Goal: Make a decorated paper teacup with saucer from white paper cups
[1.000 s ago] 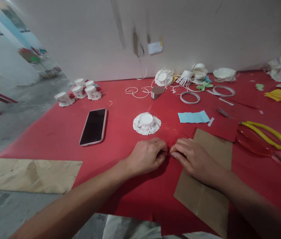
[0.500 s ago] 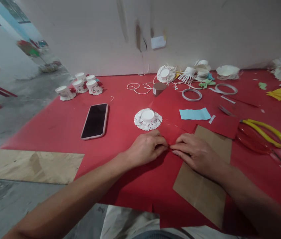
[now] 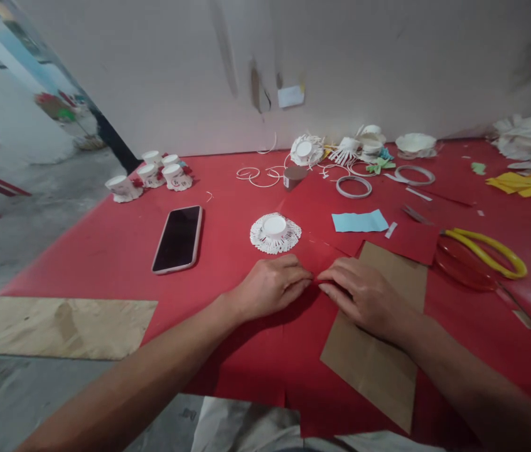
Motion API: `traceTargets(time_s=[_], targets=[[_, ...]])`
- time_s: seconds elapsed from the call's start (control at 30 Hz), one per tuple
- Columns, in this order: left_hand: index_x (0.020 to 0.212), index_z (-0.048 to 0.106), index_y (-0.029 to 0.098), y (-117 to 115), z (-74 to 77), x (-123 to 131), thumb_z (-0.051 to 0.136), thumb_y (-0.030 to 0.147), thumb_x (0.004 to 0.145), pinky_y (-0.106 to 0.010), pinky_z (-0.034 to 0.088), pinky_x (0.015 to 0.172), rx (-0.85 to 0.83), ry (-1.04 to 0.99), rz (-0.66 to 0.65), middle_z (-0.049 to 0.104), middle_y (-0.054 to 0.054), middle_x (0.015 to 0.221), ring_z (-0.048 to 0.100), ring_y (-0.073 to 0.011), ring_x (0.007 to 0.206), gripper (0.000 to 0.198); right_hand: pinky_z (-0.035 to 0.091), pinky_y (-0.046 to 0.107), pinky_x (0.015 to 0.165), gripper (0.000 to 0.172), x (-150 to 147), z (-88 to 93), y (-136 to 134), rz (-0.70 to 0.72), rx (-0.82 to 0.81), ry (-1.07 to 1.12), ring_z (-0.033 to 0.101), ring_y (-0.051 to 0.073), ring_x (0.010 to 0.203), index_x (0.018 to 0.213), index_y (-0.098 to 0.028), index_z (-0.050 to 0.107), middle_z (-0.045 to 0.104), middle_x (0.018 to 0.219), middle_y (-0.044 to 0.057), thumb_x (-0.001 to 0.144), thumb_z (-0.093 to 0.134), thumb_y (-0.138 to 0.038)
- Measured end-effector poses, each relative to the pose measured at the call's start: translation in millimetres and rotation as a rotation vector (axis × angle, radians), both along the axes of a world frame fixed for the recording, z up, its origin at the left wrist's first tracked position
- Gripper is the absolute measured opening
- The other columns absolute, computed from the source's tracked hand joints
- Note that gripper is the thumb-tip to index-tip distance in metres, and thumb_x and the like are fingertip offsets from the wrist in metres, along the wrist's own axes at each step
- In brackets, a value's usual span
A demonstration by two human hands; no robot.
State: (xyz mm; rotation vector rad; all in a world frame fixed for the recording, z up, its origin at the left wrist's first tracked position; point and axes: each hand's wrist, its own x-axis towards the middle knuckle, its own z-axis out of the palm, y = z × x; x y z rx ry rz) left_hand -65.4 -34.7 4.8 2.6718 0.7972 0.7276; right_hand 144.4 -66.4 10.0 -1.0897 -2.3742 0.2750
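Observation:
My left hand [image 3: 275, 285] is closed, thumb and fingertips pinched together near the middle of the red table covering. Facing it, my right hand [image 3: 364, 292] pinches in the same way, its wrist over a strip of brown cardboard [image 3: 369, 370]. Between the two sets of fingertips is a small piece of red paper [image 3: 315, 282], mostly hidden and hard to tell from the red surface. Just beyond my left hand lies a white paper cup [image 3: 275, 227], upside down, its sides cut into a fringe that spreads flat around the base.
A phone [image 3: 178, 240] lies left of the cup. Light blue paper [image 3: 359, 221] and yellow-handled scissors [image 3: 486, 251] are to the right. Tape rings [image 3: 354, 187], cord and cut cups [image 3: 307, 150] line the wall. Several decorated cups [image 3: 150, 172] stand at back left.
The view has shifted slightly, so things on the table appear a little lower and further left. Both hands stay fingertip to fingertip, with a slight change in finger position.

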Motion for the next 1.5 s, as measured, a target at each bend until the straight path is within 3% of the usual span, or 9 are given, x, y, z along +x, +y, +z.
traceTargets(time_s=[0.17, 0.3, 0.53, 0.8, 1.03, 1.2, 1.4, 1.5], targets=[[0.093, 0.067, 0.014, -3, 11.8, 2, 0.050, 0.026, 0.086, -0.020, 0.044, 0.060, -0.160, -0.142, -0.011, 0.063, -0.004, 0.075, 0.056, -0.0094, 0.065, 0.022, 0.038, 0.023, 0.056, 0.013, -1, 13.5, -5, -0.072, -0.318, 0.150, 0.051, 0.011, 0.062, 0.083, -0.019, 0.063, 0.060, 0.072, 0.000, 0.086, 0.050, -0.022], [0.091, 0.068, 0.014, -6, 16.5, 2, 0.052, 0.026, 0.085, -0.019, 0.043, 0.059, -0.242, -0.140, -0.014, 0.064, -0.003, 0.074, 0.056, -0.0083, 0.062, 0.021, 0.040, 0.022, 0.058, 0.013, -1, 18.4, -4, -0.073, -0.456, 0.199, 0.054, 0.010, 0.063, 0.080, -0.021, 0.066, 0.062, 0.072, -0.001, 0.083, 0.053, -0.022], [0.089, 0.067, 0.016, -2, 8.8, 5, 0.048, 0.022, 0.086, -0.020, 0.044, 0.061, -0.176, -0.050, 0.029, 0.062, -0.003, 0.075, 0.056, -0.0097, 0.067, 0.021, 0.040, 0.024, 0.058, 0.015, -3, 9.1, -1, -0.078, -0.225, 0.145, 0.053, 0.011, 0.063, 0.082, -0.020, 0.068, 0.059, 0.074, 0.001, 0.083, 0.053, -0.018], [0.089, 0.064, 0.017, 0, -1.5, 6, 0.046, 0.021, 0.087, -0.021, 0.045, 0.065, -0.040, 0.081, 0.031, 0.061, -0.003, 0.081, 0.057, -0.0112, 0.075, 0.019, 0.042, 0.027, 0.066, 0.014, -3, -1.5, 1, -0.043, -0.074, 0.027, 0.054, 0.015, 0.074, 0.085, -0.018, 0.063, 0.058, 0.077, 0.004, 0.084, 0.050, -0.012], [0.087, 0.062, 0.016, -3, 1.6, 3, 0.040, 0.018, 0.088, -0.020, 0.041, 0.059, 0.089, 0.179, -0.015, 0.059, -0.003, 0.082, 0.054, -0.0097, 0.070, 0.022, 0.040, 0.029, 0.065, 0.017, 1, -4.0, 2, 0.037, 0.074, -0.086, 0.050, 0.016, 0.073, 0.083, -0.017, 0.063, 0.056, 0.076, 0.006, 0.085, 0.047, -0.013], [0.081, 0.062, 0.016, -5, 3.4, 0, 0.040, 0.018, 0.087, -0.020, 0.039, 0.055, 0.181, 0.223, -0.066, 0.057, -0.003, 0.079, 0.052, -0.0092, 0.066, 0.023, 0.039, 0.030, 0.067, 0.018, 4, -1.4, 2, 0.107, 0.059, -0.075, 0.051, 0.017, 0.074, 0.084, -0.018, 0.066, 0.057, 0.077, 0.006, 0.085, 0.048, -0.015], [0.073, 0.060, 0.015, -10, 6.7, -2, 0.040, 0.019, 0.088, -0.021, 0.040, 0.057, 0.242, 0.251, -0.120, 0.055, -0.004, 0.076, 0.051, -0.0095, 0.066, 0.026, 0.041, 0.031, 0.068, 0.016, 3, 2.8, 0, 0.025, -0.057, -0.052, 0.052, 0.017, 0.076, 0.093, -0.019, 0.064, 0.057, 0.081, 0.005, 0.084, 0.050, -0.018], [0.076, 0.062, 0.015, -11, 7.4, -2, 0.040, 0.019, 0.088, -0.020, 0.043, 0.061, 0.178, 0.227, -0.099, 0.056, -0.004, 0.078, 0.053, -0.0095, 0.069, 0.025, 0.041, 0.031, 0.069, 0.012, 1, 5.6, 0, 0.020, -0.101, -0.068, 0.052, 0.017, 0.077, 0.090, -0.020, 0.061, 0.057, 0.083, 0.005, 0.083, 0.051, -0.017]])
